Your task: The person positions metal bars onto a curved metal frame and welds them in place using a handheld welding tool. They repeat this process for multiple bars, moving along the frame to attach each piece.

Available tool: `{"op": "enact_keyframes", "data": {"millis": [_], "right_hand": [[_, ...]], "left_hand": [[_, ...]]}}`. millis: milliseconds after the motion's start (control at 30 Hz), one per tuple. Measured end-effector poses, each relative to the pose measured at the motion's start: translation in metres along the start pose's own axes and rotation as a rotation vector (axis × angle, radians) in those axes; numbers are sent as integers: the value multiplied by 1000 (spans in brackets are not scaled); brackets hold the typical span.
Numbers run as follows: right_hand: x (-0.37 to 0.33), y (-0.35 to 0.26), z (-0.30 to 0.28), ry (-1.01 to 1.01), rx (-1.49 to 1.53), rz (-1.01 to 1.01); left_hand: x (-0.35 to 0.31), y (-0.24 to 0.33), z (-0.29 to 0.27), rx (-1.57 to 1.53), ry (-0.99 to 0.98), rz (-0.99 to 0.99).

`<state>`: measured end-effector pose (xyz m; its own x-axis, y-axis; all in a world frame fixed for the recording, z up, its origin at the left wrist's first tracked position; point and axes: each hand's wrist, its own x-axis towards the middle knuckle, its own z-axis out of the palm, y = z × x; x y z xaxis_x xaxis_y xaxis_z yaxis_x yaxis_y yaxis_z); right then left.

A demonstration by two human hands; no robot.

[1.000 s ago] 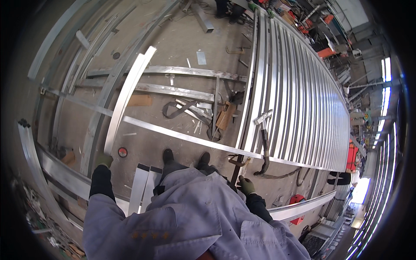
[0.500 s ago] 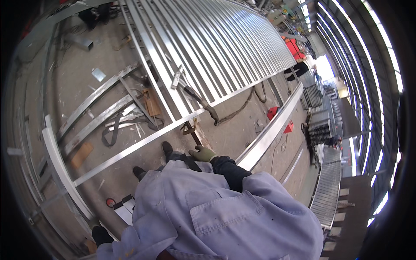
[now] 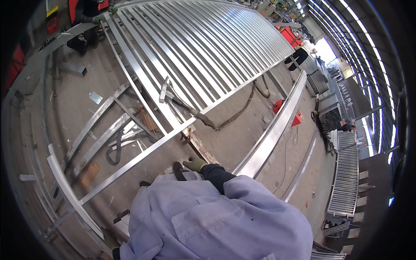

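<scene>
My right hand (image 3: 195, 164), in an olive glove, hangs in front of my body with its fingers stretched out and nothing in it. It is nearest to a rusty beam (image 3: 203, 149) beneath a large silver slatted metal frame (image 3: 149, 144). My left hand (image 3: 110, 238) is low on the left, beside the end of a silver rail (image 3: 76, 196); its fingers are too dark to make out. On the slats lies a tool with a silver angular head (image 3: 164, 90), a dark handle and a thick cable (image 3: 237, 115) that droops to the floor.
At the far left, a person with green gloves (image 3: 99, 20) crouches at the frame's corner. Another person (image 3: 302, 53) stands beyond its right end. A long silver beam (image 3: 273, 130) runs along the right. Curved metal pieces (image 3: 94, 113), a strap (image 3: 116, 151) and offcuts lie on the left floor.
The view has shifted, bringing the crouching person's green gloves into sight at the frame's corner. My right hand has moved slightly left and down in the picture, still with nothing in it.
</scene>
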<state>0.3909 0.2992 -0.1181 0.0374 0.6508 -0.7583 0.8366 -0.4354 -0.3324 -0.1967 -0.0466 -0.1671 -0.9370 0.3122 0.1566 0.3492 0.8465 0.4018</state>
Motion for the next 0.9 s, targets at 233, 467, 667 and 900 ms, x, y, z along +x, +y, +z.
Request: {"op": "enact_keyframes", "data": {"millis": [233,467,667,900], "right_hand": [[47,17,-21,-25,41,-62],[70,52,-51,-13,62,-74],[70,83,-66,-15,63,3],[58,98,-61,11,79,16]], "left_hand": [[-62,105,-34,89,-51,373],[-77,164,-41,127,-74,609],[-74,190,-31,147,-55,821],[-69,219,-35,409,-715,698]]}}
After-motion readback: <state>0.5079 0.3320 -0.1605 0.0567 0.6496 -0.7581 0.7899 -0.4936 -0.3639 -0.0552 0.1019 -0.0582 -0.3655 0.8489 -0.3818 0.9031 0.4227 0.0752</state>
